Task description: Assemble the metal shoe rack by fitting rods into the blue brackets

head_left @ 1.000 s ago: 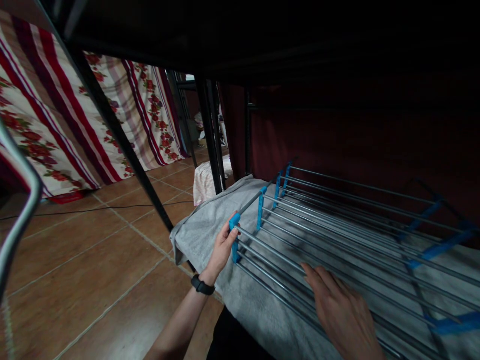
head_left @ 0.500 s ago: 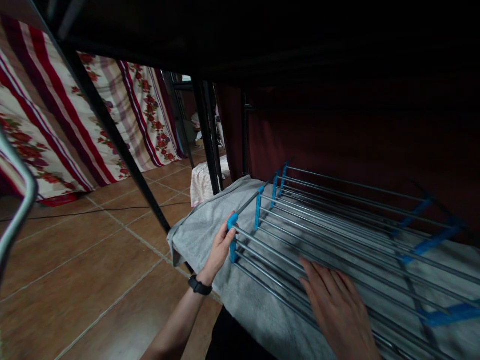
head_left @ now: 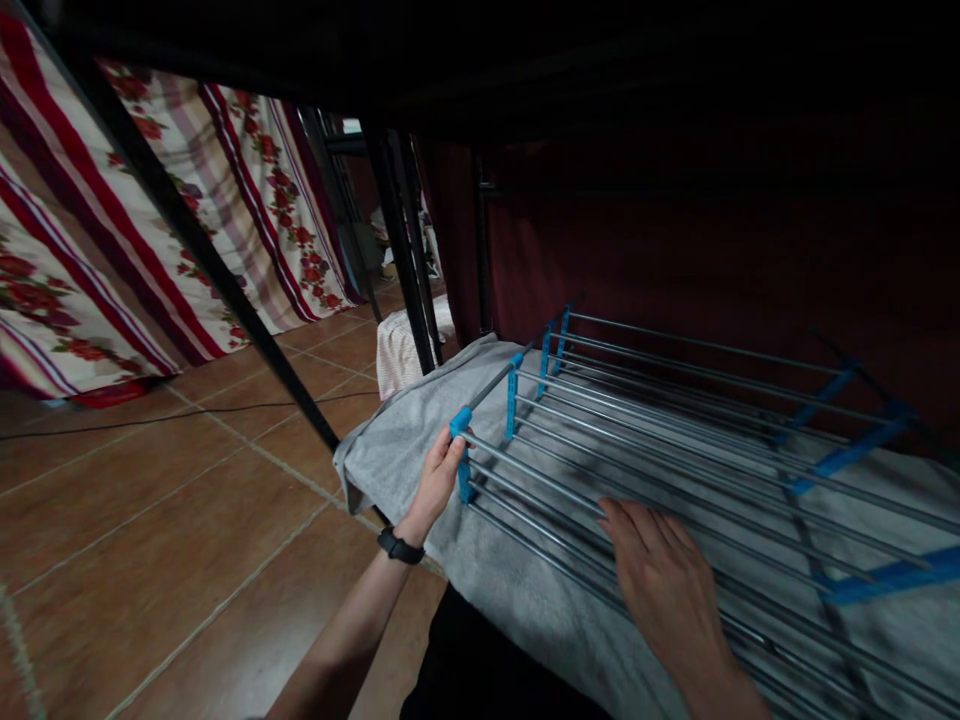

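Note:
A shoe rack of thin metal rods [head_left: 540, 471] with blue plastic joints lies on a grey blanket [head_left: 405, 440]. My left hand [head_left: 435, 485] is closed around the blue corner joint [head_left: 459, 422] at the rack's near left end, thumb on the near side. A black watch band circles that wrist. My right hand [head_left: 664, 575] rests over the front top rod further right, fingers together and bent across it; its fingertips are partly hidden. More blue joints [head_left: 889, 575] hold the rods at the right end.
A dark bed frame overhangs the rack, with a slanting black post [head_left: 202, 250] at left. Behind the rack hangs a dark red curtain [head_left: 637, 240]. A striped floral curtain [head_left: 247, 200] stands beyond the tiled floor [head_left: 187, 520], where a cable runs.
My right hand has come down onto the front rod and its fingers have bent over it. My left hand keeps its hold on the corner joint. The view has shifted slightly.

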Demonstrator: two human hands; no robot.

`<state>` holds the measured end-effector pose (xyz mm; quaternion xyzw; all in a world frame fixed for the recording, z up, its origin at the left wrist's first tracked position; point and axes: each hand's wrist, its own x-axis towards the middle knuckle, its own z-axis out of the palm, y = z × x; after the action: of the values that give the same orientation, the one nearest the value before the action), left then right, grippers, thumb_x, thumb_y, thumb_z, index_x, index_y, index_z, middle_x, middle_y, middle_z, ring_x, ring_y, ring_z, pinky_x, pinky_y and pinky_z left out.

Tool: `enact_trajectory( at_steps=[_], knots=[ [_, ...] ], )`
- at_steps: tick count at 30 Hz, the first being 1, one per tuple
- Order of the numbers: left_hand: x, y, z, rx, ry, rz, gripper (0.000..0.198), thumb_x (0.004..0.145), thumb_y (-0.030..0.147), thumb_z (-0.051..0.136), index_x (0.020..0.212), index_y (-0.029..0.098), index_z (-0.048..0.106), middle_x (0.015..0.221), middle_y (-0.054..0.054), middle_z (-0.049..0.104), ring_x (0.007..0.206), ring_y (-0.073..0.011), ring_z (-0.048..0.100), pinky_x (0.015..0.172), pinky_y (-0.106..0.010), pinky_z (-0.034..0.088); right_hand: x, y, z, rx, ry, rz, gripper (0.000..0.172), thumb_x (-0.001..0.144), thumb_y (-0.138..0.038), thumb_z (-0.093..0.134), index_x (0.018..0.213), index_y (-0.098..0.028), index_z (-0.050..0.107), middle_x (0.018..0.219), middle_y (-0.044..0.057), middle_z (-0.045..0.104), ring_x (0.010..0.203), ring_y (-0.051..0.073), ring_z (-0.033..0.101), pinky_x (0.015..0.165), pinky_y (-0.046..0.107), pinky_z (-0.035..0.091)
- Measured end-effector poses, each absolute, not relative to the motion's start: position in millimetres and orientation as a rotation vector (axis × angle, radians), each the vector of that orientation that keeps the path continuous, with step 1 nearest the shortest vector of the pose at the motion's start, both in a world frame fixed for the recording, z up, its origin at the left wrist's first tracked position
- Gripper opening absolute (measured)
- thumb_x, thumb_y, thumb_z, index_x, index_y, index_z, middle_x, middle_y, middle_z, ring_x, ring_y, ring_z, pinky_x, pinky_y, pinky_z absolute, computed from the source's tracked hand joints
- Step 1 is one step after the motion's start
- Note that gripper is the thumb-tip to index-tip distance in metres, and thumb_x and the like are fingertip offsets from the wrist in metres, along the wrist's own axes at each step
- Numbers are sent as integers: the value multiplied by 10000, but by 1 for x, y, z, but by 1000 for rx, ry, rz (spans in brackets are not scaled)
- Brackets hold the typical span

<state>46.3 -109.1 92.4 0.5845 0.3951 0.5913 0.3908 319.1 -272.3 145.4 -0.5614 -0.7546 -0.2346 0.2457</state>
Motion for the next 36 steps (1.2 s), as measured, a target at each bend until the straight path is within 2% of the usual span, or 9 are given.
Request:
enact_trajectory(
  at_steps=[4, 9, 12, 16, 20, 25, 31, 33, 36],
  knots=[
    [48, -111, 100, 1522, 994, 1479, 383, 906, 510, 566, 1123, 206, 653, 1017, -50, 664, 937, -196, 587, 895, -318, 458, 318, -273, 152, -1541, -2041, -601, 270, 1019, -199, 409, 1194, -150, 608, 1008, 89, 670, 876, 197, 611, 865, 358, 433],
    [44, -113, 93, 1388, 833, 1509, 553, 941, 526, 491, 1424, 260, 448, 1347, -79, 578, 1200, -220, 552, 1080, -384, 388, 299, -297, 136, -1458, -2074, -547, 373, 999, -170, 423, 1360, -172, 520, 1308, 114, 595, 1217, 262, 520, 1036, 431, 380],
    [32, -119, 64, 1273, 935, 1595, 587, 941, 509, 490, 1464, 259, 396, 1354, -93, 569, 1225, -226, 543, 1055, -393, 423, 287, -318, 97, -1403, -2163, -389, 397, 984, -119, 392, 1352, -181, 529, 1281, 91, 617, 1171, 223, 558, 1025, 393, 409],
    [16, -131, 17, 1427, 1202, 1449, 542, 878, 447, 596, 1369, 231, 523, 1242, -95, 637, 1163, -252, 587, 1022, -426, 461, 290, -328, 46, -1572, -2208, -326, 453, 965, -79, 361, 1389, -171, 491, 1355, 110, 565, 1197, 228, 549, 1006, 394, 441],
    [15, -131, -8, 1576, 1262, 1346, 459, 837, 375, 609, 1267, 213, 605, 1244, -104, 629, 1145, -263, 591, 1034, -453, 449, 303, -313, 29, -1680, -2162, -419, 451, 980, -130, 380, 1428, -142, 432, 1401, 152, 517, 1224, 265, 532, 998, 428, 448],
    [17, -125, -20, 1665, 1292, 1271, 319, 796, 259, 571, 1091, 199, 678, 1100, -100, 658, 1072, -262, 591, 1025, -473, 437, 307, -288, 33, -1816, -2105, -497, 328, 987, -146, 412, 1292, -143, 533, 1126, 131, 673, 982, 240, 642, 889, 398, 479],
    [17, -128, -29, 1748, 1286, 1135, 356, 717, 183, 611, 1067, 220, 665, 1100, -76, 621, 1047, -242, 586, 943, -407, 490, 306, -278, 41, -1829, -2114, -360, 219, 962, -99, 463, 1090, -188, 618, 937, 55, 696, 803, 184, 657, 768, 322, 468],
    [17, -127, -30, 1761, 1289, 1111, 351, 705, 178, 621, 1051, 220, 663, 1107, -73, 607, 1050, -238, 585, 937, -400, 494, 304, -282, 42, -1817, -2105, -354, 234, 967, -106, 459, 1126, -176, 615, 975, 71, 697, 851, 196, 653, 792, 334, 468],
    [18, -123, -30, 1779, 1301, 1082, 311, 689, 168, 630, 995, 216, 667, 1079, -65, 604, 1024, -230, 590, 925, -395, 495, 296, -295, 35, -1703, -2140, -374, 363, 965, -97, 430, 1305, -156, 541, 1209, 112, 648, 1064, 237, 606, 914, 386, 451]
  ],
)
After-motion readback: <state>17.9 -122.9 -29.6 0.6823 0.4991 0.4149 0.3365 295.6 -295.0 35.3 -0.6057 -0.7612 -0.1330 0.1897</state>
